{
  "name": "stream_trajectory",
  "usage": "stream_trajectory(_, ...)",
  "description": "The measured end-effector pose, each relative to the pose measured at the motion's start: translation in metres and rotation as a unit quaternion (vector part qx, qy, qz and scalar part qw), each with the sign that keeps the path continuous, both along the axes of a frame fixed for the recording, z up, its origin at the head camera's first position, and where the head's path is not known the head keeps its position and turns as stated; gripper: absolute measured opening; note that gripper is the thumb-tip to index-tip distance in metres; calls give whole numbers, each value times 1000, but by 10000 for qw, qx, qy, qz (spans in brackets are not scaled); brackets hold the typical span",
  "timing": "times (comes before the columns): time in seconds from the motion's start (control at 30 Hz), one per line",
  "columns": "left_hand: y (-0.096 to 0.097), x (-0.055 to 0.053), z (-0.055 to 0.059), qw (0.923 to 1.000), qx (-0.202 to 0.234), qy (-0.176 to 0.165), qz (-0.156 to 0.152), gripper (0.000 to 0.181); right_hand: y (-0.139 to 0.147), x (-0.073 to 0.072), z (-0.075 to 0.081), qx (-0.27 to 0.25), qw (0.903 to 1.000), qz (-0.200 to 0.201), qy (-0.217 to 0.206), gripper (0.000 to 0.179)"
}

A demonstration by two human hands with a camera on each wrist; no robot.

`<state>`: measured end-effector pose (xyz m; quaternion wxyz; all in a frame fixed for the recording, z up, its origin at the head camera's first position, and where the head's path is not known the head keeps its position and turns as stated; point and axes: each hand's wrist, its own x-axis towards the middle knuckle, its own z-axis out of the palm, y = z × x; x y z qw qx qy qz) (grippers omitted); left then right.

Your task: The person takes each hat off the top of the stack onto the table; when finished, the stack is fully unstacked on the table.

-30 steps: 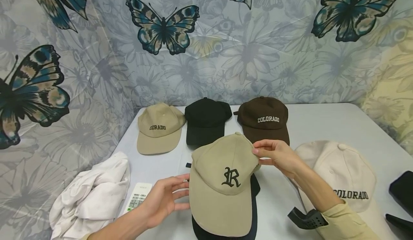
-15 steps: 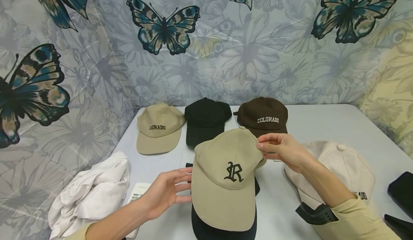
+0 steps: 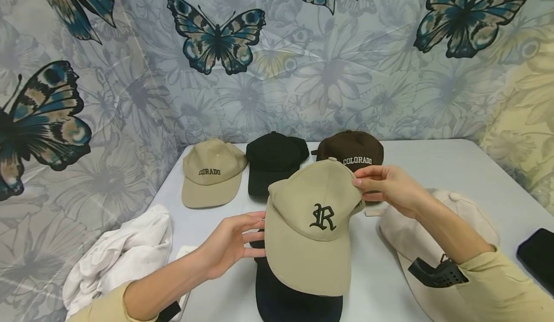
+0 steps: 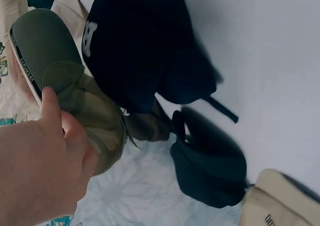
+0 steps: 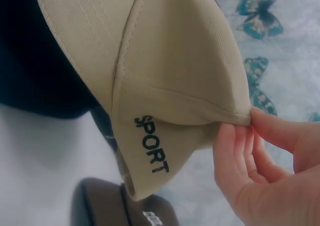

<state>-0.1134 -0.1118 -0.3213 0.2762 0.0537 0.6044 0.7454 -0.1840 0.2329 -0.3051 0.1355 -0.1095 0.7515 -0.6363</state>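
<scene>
A beige baseball cap with a black "R" hangs tilted above the table, brim toward me. My right hand pinches its crown edge at the right; the right wrist view shows thumb and fingers on that fabric beside "SPORT" lettering. At the cap's left side, my left hand holds its edge, the fingertips partly hidden behind it. In the left wrist view, one of that hand's fingers lies on the cap's edge. Below is a dark navy cap, mostly covered in the head view; a pale letter shows on it in the left wrist view.
Along the back stand a tan cap, a black cap and a brown cap. A cream cap lies right, behind my forearm. White cloth is bunched left, near a partly hidden white remote. A black object sits far right.
Both hands have risen and shifted slightly right with the beige cap, exposing more of the navy cap's brim. The beige cap now covers part of the brown cap. The other caps have stayed put.
</scene>
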Motion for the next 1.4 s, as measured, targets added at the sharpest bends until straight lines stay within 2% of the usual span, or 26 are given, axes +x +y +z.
stream_trajectory(0.23, 9, -9, 11, 9998, -56, 131, -120, 55, 11, -7, 9, 31, 10000, 45, -26, 12)
stream_trajectory(0.77, 26, -20, 22, 9994, -131, 196, -270, 54, 31, -18, 24, 165, 9998, 109, -29, 10)
stream_trajectory(1.17, 46, -29, 26, 9994, 50, 62, -327, 61, 47, -25, 31, 169, 9998, 79, 90, 16)
stream_trajectory(1.4, 59, -34, 24, 9991, 152, -17, -399, 64, 55, -28, 40, 366, 9992, -26, -180, 15)
